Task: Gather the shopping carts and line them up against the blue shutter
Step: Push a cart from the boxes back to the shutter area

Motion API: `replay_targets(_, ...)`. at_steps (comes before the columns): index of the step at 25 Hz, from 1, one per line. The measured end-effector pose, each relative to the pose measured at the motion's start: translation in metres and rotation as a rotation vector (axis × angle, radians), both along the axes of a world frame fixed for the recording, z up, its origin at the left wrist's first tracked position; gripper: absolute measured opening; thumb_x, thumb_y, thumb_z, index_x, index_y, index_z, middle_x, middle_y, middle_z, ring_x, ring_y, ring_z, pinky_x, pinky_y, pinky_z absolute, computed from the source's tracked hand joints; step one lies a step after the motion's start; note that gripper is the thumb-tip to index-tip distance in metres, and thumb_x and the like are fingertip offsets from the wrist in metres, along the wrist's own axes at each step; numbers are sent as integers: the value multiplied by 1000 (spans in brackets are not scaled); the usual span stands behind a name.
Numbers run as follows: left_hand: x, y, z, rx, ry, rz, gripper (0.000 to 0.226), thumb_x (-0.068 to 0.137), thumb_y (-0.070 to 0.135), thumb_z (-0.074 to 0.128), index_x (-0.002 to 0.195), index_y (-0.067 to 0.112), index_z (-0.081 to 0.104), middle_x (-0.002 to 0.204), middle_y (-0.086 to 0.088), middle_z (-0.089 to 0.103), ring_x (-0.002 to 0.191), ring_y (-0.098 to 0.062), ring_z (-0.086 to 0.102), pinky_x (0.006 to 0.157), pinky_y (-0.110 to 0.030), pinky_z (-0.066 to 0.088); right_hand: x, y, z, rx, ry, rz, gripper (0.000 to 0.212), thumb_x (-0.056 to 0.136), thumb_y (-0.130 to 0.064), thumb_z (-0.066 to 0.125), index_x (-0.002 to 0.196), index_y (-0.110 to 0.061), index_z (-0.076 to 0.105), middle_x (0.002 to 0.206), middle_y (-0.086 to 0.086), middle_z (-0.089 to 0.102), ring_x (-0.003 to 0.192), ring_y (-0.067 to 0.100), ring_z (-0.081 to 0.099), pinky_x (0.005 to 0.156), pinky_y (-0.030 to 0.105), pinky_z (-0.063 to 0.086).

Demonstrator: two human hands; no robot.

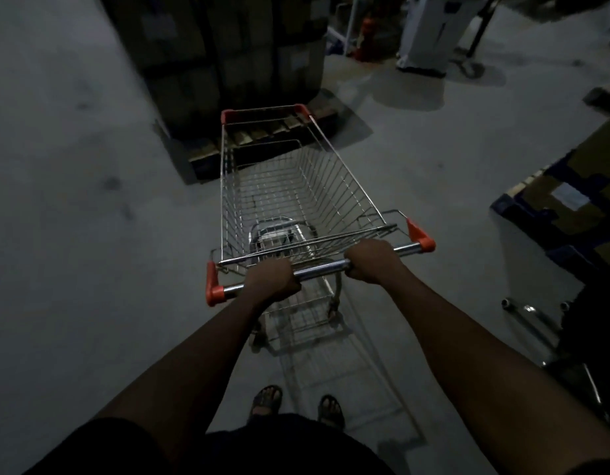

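Observation:
A wire shopping cart (296, 186) with orange corner caps stands on the grey concrete floor in front of me, its basket empty. Its chrome handle bar (322, 268) runs across the middle of the view. My left hand (272, 281) is closed around the bar left of centre. My right hand (374, 260) grips the same bar right of centre. The cart's nose points toward a dark pallet stack. No blue shutter is visible.
A tall wrapped stack of boxes on a wooden pallet (228, 63) stands just beyond the cart's front. Cardboard boxes on a blue pallet (567, 207) sit at the right. Chrome tubing (537, 320) lies at the lower right. A white object (430, 32) stands far back.

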State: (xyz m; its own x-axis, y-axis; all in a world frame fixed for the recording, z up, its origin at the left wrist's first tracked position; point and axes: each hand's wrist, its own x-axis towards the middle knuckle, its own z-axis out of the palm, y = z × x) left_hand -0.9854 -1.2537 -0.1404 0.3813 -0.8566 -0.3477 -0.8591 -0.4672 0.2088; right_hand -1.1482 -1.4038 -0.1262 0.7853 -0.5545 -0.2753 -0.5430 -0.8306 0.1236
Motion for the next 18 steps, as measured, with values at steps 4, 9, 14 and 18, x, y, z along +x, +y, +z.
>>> replay_targets(4, -4, 8, 1, 8, -63, 39, 37, 75, 43, 61, 97, 13, 64, 99, -10, 68, 92, -30, 65, 73, -37, 51, -2, 1, -8, -15, -47, 78, 29, 78, -43, 60, 97, -21, 67, 98, 4, 69, 94, 28, 65, 73, 33, 49)
replay_targets(9, -5, 35, -1, 58, -155, 100, 33, 76, 44, 61, 94, 17, 67, 90, -6, 68, 84, -27, 65, 71, -36, 52, -5, 26, -21, -36, -129, 143, 32, 79, -46, 57, 95, -20, 67, 94, 4, 70, 90, 29, 66, 71, 33, 50)
replay_targets(14, -4, 60, 1, 62, -186, 139, 32, 75, 44, 62, 92, 17, 66, 92, -7, 69, 86, -29, 65, 71, -37, 51, 3, 45, -26, -20, -146, 215, 32, 80, -46, 55, 90, -18, 68, 88, 6, 70, 82, 30, 67, 68, 34, 50)
replay_targets(18, 2, 77, 0, 52, -190, 179, 31, 75, 42, 61, 93, 17, 67, 91, -7, 69, 85, -29, 66, 70, -37, 51, 16, 53, -26, -25, -156, 272, 31, 78, -45, 54, 89, -19, 67, 87, 5, 70, 82, 30, 66, 66, 34, 50)
